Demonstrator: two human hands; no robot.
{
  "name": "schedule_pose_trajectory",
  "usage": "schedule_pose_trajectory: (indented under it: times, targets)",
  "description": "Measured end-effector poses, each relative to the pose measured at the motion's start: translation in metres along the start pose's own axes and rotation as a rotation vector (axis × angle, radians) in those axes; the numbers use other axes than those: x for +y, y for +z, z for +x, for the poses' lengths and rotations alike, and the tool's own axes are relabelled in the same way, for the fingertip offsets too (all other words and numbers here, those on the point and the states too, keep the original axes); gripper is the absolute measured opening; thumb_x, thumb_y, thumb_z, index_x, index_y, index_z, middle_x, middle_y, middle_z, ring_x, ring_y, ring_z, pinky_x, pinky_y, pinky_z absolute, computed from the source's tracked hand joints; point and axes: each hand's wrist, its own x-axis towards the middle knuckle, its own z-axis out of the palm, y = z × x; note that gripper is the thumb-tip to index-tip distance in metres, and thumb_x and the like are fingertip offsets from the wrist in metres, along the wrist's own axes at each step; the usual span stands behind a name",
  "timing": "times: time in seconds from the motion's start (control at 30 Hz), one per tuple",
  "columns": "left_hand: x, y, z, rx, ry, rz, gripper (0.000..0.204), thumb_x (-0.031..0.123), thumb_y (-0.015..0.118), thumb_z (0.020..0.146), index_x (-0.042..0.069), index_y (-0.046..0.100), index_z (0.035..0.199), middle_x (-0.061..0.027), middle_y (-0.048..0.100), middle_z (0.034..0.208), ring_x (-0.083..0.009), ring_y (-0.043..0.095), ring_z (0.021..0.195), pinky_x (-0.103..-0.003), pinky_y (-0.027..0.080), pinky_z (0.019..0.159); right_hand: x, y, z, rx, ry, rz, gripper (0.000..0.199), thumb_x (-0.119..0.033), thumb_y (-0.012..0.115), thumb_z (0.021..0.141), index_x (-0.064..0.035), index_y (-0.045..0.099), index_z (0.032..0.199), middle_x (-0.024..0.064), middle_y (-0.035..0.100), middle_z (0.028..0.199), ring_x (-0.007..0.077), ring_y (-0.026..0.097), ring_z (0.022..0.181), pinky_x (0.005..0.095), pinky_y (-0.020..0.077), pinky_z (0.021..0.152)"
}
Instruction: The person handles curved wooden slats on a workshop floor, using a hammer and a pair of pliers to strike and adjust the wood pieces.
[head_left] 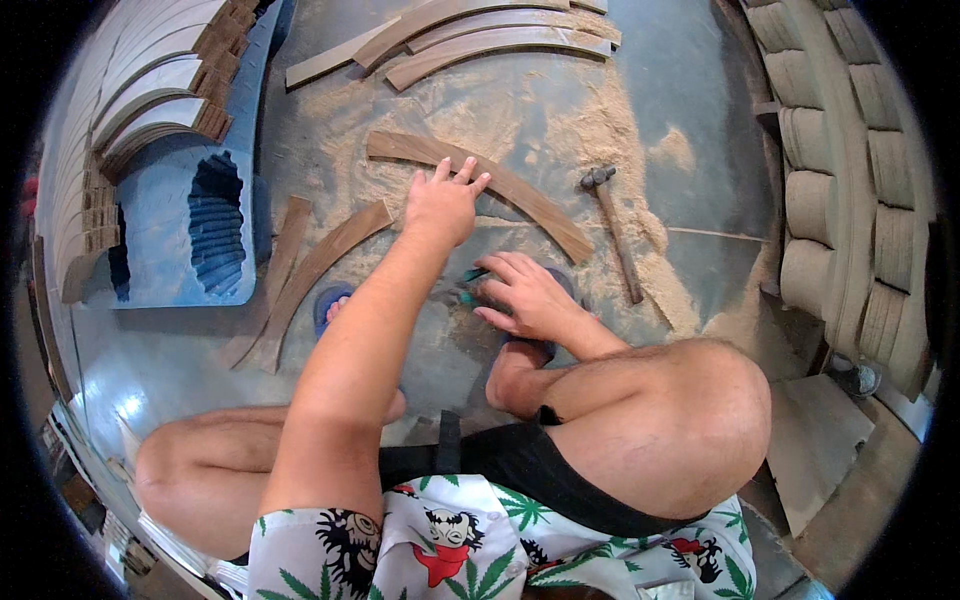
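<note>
My left hand (442, 205) reaches forward with fingers spread flat on a curved brown wooden strip (515, 190) lying on the floor. Just nearer and to its right, my right hand (532, 297) is curled round a small tool with teal parts (468, 297), perhaps its handles. Most of that tool is hidden by the fingers or blurred, so its kind is unclear. A hammer (613, 225) with a wooden handle lies right of the strip, its head pointing away from me.
Sawdust (600, 125) covers parts of the grey floor. More curved strips (500, 55) lie ahead, and two (325, 255) at left. A blue plastic pallet (160, 210) bears stacked curved boards (150, 100). Further stacks (810, 200) line the right. My sandals (325, 300) are below.
</note>
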Motion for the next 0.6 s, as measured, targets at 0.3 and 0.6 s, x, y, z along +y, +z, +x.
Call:
schedule_pose_trajectory:
  times: [0.3, 0.6]
  targets:
    - [0.002, 0.002, 0.000, -0.016, -0.007, 0.014, 0.087, 0.018, 0.072, 0.103, 0.040, 0.037, 0.180, 0.0055, 0.026, 0.192, -0.0290, 0.032, 0.173, -0.060, 0.037, 0.133, 0.120, -0.043, -0.060, 0.249, 0.610, -0.600, 0.055, -0.015, 0.078, 0.096, -0.0011, 0.062, 0.146, 0.0207, 0.070, 0.135, 0.0424, 0.066, 0.124, 0.0558, 0.0538, 0.107]
    - [0.002, 0.002, -0.003, -0.006, -0.021, -0.033, 0.084, 0.014, 0.068, 0.104, 0.039, 0.039, 0.179, 0.0056, 0.025, 0.192, -0.0294, 0.031, 0.174, -0.061, 0.037, 0.133, 0.121, -0.067, -0.055, 0.145, 0.892, -0.249, 0.047, -0.017, 0.074, 0.101, -0.0024, 0.069, 0.146, 0.0161, 0.077, 0.113, 0.0364, 0.074, 0.111, 0.0501, 0.0592, 0.098]
